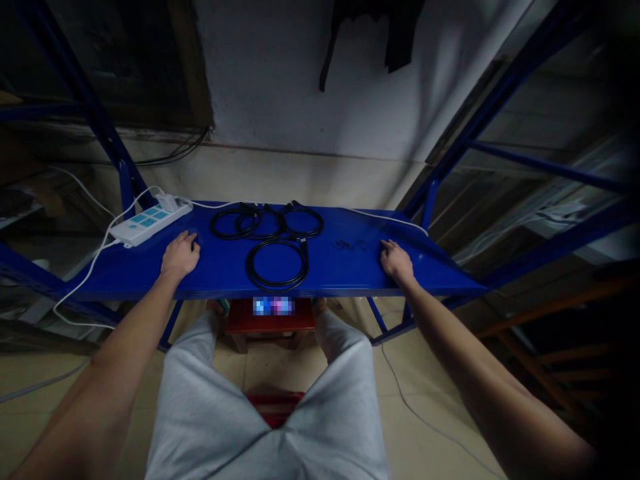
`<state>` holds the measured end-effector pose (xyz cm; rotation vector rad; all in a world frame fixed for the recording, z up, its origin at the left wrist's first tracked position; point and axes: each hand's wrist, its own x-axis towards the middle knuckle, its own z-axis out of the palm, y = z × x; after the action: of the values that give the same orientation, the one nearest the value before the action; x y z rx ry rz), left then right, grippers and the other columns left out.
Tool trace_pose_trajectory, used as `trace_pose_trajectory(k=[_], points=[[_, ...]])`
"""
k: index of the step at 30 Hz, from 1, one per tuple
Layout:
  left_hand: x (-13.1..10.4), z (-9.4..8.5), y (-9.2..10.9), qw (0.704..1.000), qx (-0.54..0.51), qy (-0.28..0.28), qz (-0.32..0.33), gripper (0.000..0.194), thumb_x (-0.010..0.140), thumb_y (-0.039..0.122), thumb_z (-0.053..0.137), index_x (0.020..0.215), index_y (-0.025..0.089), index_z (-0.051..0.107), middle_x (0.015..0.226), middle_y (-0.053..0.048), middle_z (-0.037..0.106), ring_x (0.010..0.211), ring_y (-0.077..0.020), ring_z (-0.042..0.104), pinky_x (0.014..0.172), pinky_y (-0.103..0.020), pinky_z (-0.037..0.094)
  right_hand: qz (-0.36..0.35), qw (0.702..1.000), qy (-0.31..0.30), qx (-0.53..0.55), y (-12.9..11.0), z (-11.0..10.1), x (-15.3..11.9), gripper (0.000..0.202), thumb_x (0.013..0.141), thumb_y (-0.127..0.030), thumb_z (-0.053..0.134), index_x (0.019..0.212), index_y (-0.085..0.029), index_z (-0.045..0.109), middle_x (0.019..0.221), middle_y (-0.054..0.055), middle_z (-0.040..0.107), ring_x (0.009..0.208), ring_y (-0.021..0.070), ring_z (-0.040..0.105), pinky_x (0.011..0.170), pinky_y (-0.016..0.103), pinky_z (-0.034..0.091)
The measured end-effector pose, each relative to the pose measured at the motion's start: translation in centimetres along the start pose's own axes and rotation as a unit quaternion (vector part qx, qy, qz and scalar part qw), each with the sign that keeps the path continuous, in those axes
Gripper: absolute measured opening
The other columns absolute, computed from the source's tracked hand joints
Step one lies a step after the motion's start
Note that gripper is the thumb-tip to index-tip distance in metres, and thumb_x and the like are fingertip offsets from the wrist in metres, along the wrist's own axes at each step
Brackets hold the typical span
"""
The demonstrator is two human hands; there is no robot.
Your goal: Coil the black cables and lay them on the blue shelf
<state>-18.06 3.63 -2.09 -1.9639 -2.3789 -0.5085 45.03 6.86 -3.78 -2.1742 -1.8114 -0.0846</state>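
Near the front left of a blue metal tabletop (215, 267), my left hand (181, 255) rests palm down, its fingers slightly bent and apart. The white power strip (135, 233) with blue sockets lies just beyond it. My right hand (397, 260) lies on the right side of the top, index finger stretched forward, nothing visible in it. Between the hands, a coiled black cable (249, 267) lies near the front edge, with a plug end at its upper right. Behind it, several more coils of black cable (322, 223) overlap in a row. Neither hand touches a cable.
Dark handwritten-looking marks (350, 245) are on the tabletop. A white cord (385, 217) runs along its back edge. Blue frame posts (427, 207) rise at both sides. Below stands a red stool (270, 323) with a blurred bright item on it. A grey cord (415, 403) crosses the floor.
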Motion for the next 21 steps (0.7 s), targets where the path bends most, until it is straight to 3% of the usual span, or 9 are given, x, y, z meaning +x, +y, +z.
trace_pose_trajectory(k=[21], points=[[-0.1,-0.15,0.11,1.0,-0.016,-0.002,-0.005,0.056,0.095,0.029,0.04,0.146,0.011,0.055,0.16,-0.015,0.044,0.147,-0.0311,0.041,0.124,-0.043,0.031,0.006,1.0,0.004,0.007,-0.26,-0.22,-0.23,0.054,0.098,-0.024,0.039,0.147,-0.01,0.056,0.156,0.016,0.048,0.142,0.0303,0.049,0.121,0.043,0.037]])
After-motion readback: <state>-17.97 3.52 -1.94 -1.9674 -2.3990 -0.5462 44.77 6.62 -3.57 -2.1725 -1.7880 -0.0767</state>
